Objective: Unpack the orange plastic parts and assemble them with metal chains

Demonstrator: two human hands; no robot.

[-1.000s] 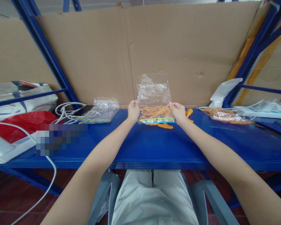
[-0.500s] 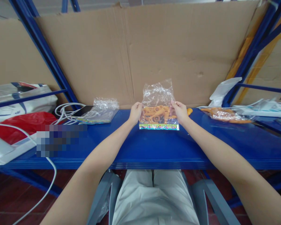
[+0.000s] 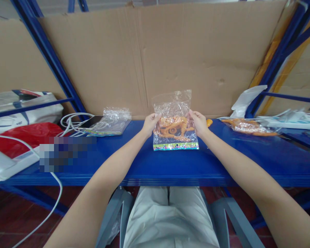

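Observation:
Between my hands is a clear plastic bag with a colourful printed strip along its near edge. Orange plastic parts, some ring-shaped and some long, lie inside it. My left hand pinches the bag's left side, and my right hand grips its right side. The bag's upper part stands up crumpled against the cardboard behind. Just past my right hand a small orange piece shows, partly hidden by the hand.
Flat clear bags lie to the left on the blue shelf. Right of me sits another bag of orange parts. A red bag, white cables and a power strip crowd the left end. Cardboard walls off the back.
The bag's printed near edge has come closer to me. The orange parts inside have shifted and lie more spread out. Both hands keep hold of the sides, nearly in place.

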